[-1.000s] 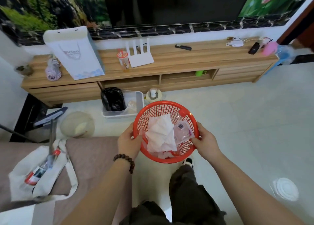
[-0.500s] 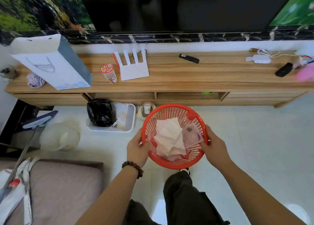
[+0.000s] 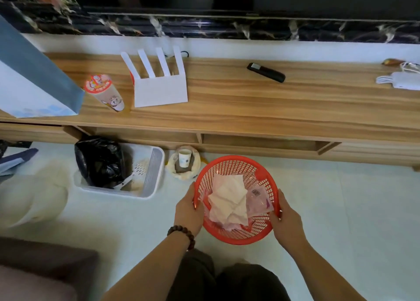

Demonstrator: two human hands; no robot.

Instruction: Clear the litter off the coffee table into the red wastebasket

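The red wastebasket (image 3: pixel 236 164) is a round mesh basket that I hold in front of me over the pale floor. My left hand (image 3: pixel 188 212) grips its left rim and my right hand (image 3: pixel 287 221) grips its right rim. Inside lie a crumpled white tissue (image 3: pixel 229 198) and a pink plastic wrapper with a barcode (image 3: pixel 259 198). A brown cushioned surface (image 3: pixel 41 271) shows at the bottom left corner; the coffee table itself I cannot make out.
A long wooden TV cabinet (image 3: pixel 250 105) runs across ahead, carrying a white router (image 3: pixel 159 84), a printed cup (image 3: pixel 104 91), a remote (image 3: pixel 266 72) and a paper bag (image 3: pixel 29 80). On the floor below stand a white tray with a black bag (image 3: pixel 100 162) and a small paper cup (image 3: pixel 184 158).
I have moved closer to the wooden cabinet with the basket held in both hands. The cushioned surface and the white tote bag have slid out of view to the lower left.
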